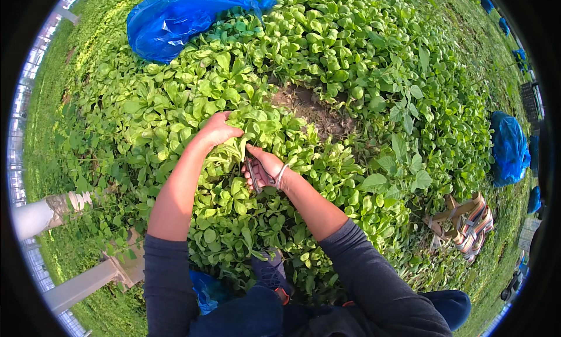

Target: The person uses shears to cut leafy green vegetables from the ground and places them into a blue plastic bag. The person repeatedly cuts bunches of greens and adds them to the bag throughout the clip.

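Observation:
My left hand (218, 130) is closed around a clump of leafy green plants (239, 146), with the thumb across the near side. Just to its right and lower, my right hand (265, 167) holds a small metal cutting tool, apparently scissors (251, 174), against the palm. Its blades are hidden among the stems and leaves, so I cannot tell whether they touch the held clump. A pale bangle (280, 176) circles my right wrist. Low, dense greens (307, 179) surround both hands.
A blue plastic bag (175, 24) lies on the plants ahead. Another blue bag (509, 148) is at right, near a small stool with a striped woven seat (471, 232). Bare soil (315, 109) shows beyond my hands. A pale post (48, 212) and metal beam (83, 284) stand left.

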The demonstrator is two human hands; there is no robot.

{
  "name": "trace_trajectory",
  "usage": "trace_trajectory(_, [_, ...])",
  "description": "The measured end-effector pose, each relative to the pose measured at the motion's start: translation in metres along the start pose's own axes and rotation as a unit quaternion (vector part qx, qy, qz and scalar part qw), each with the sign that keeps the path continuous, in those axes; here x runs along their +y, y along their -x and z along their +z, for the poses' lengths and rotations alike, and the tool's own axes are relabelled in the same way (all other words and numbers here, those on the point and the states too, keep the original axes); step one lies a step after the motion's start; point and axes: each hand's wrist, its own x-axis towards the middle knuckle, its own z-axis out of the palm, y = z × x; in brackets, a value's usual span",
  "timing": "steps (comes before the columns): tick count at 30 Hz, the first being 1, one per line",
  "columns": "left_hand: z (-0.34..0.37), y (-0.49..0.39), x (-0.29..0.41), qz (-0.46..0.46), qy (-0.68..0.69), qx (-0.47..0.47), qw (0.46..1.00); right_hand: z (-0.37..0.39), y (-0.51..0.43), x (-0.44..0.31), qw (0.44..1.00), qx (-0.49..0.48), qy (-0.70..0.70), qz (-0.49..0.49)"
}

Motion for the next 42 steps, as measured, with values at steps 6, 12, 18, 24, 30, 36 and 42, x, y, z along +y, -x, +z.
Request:
trace_trajectory(6, [-0.021, 0.028, -0.051, -0.074, 0.239, 0.032, 0.968, -0.009, 0.034, 0.021, 0.996, 0.05, 0.072, -0.034])
trace_trajectory(12, [-0.043, 0.085, -0.109, 0.036, 0.6, 0.035, 0.799, 0.011, 0.08, 0.056, 0.971, 0.092, 0.173, -0.134])
trace_trajectory(18, [-0.003, 0.153, -0.087, 0.131, 0.581, 0.059, 0.801, 0.043, 0.097, 0.073, 0.917, 0.093, 0.332, -0.2])
trace_trajectory(24, [0.018, 0.17, -0.089, 0.132, 0.486, -0.04, 0.863, 0.048, 0.101, 0.086, 0.854, 0.133, 0.443, -0.237])
trace_trajectory(30, [0.025, 0.173, -0.087, 0.003, 0.534, -0.016, 0.845, 0.051, 0.125, 0.082, 0.739, 0.209, 0.601, -0.221])
trace_trajectory(36, [0.034, 0.164, -0.094, 0.045, 0.509, -0.062, 0.857, 0.043, 0.126, 0.088, 0.685, 0.261, 0.629, -0.258])
trace_trajectory(42, [0.021, 0.182, -0.114, 0.016, 0.531, 0.057, 0.845, 0.031, 0.134, 0.089, 0.717, 0.242, 0.584, -0.292])
